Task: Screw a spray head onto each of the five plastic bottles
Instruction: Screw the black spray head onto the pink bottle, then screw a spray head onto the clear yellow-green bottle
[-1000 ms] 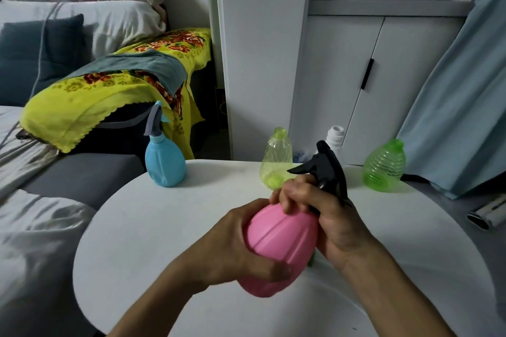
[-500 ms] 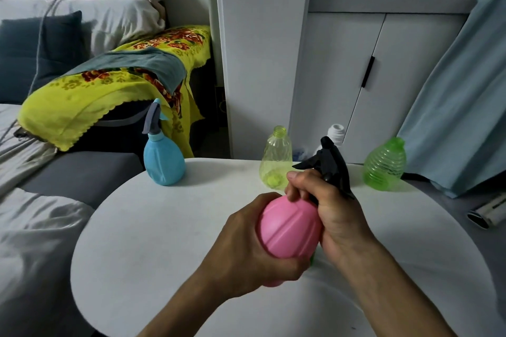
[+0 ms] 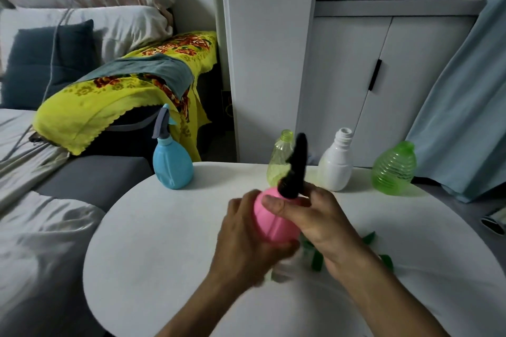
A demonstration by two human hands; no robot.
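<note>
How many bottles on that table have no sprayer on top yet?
3, all standing at the table's far edge: the yellow-green bottle behind the black spray head, the white bottle to its right, and the ribbed green bottle furthest right. All three necks look open.

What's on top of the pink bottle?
A black spray head sits on the pink bottle. The right hand holds its base, so the neck joint is covered.

Round white counter (image 3: 164,241). Grey sofa (image 3: 90,180) with yellow floral cloth (image 3: 115,101) far left of hands; white cabinet (image 3: 356,76) beyond them, blue curtain (image 3: 465,90) right. Dim light.
</note>
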